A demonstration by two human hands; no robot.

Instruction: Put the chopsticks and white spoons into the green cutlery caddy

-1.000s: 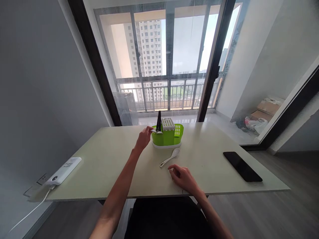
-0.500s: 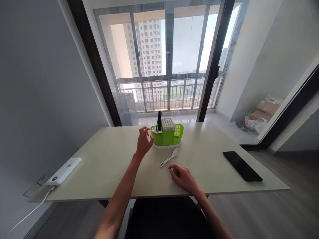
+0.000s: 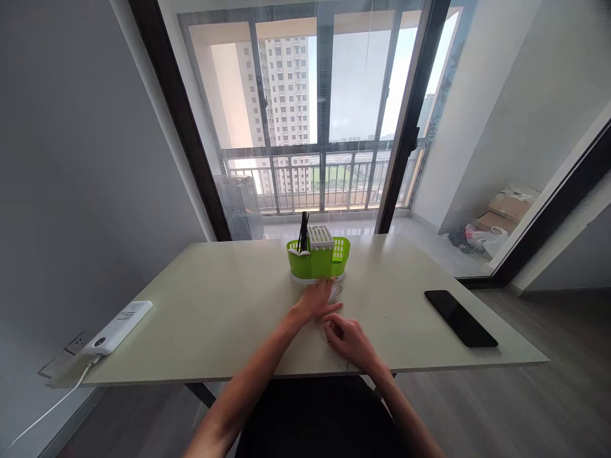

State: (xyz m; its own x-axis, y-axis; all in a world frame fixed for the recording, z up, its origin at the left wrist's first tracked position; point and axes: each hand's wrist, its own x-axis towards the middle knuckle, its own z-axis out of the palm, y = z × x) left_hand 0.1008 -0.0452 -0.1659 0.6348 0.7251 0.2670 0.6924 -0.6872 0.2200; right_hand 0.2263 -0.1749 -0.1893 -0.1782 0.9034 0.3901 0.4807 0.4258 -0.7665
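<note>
My left hand point(image 3: 317, 301) reaches over the white spoon point(image 3: 337, 292) on the table, thumb and fingers apart. It covers the spoon's handle, and only the bowl shows past the fingers; whether they touch it I cannot tell. My right hand point(image 3: 352, 337) rests on the tabletop just nearer to me, its fingers loosely curled with nothing seen in them. Beyond the left fingertips stands a green utensil caddy point(image 3: 322, 262) on a white base. Black chopsticks point(image 3: 303, 233) lean in its left basket, and a white slotted block point(image 3: 320, 237) fills its middle.
A black phone point(image 3: 461, 318) lies at the right of the pale table point(image 3: 214, 318). At the left edge sits a white power bank point(image 3: 119, 327) with a cable point(image 3: 55, 406) hanging off the table. Behind the table is a glass sliding door.
My left hand has come down and to the right, from beside the caddy's left basket to over the spoon, spreading its fingers. My right hand has stayed in place.
</note>
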